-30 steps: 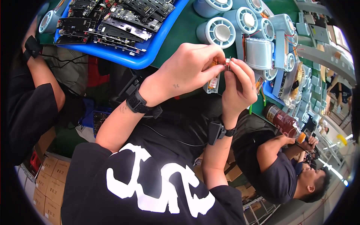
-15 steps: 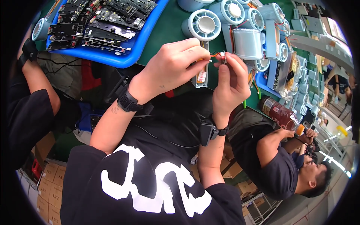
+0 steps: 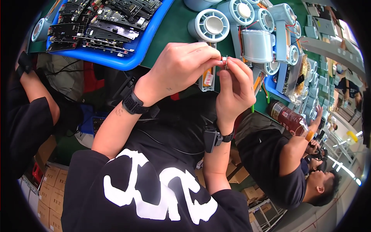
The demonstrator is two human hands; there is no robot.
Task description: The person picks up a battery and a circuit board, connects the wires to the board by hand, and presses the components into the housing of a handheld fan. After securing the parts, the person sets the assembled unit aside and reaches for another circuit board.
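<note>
My left hand (image 3: 179,65) pinches a small wire plug (image 3: 222,61) between thumb and fingers; its leads are mostly hidden by the fingers. Facing it, my right hand (image 3: 235,89) grips a thin circuit board (image 3: 226,65), seen almost edge-on. The plug meets a small connector on the board; whether it is fully seated I cannot tell. Just beneath the hands lies a pale blue handheld fan (image 3: 210,25), its round head away from me. In its opened handle shows an orange battery (image 3: 208,79) with a white label.
A blue tray (image 3: 133,62) piled with black circuit boards stands at the far left. Several pale blue fans (image 3: 257,46) crowd the green table (image 3: 164,34) on the right. Beyond them are a dark drink bottle (image 3: 286,116) and a seated person (image 3: 278,166); another person's arm (image 3: 36,89) is at left.
My left hand has shifted right, bringing the plug against the board; the coloured wires seen before are now covered. The person at right has raised a hand.
</note>
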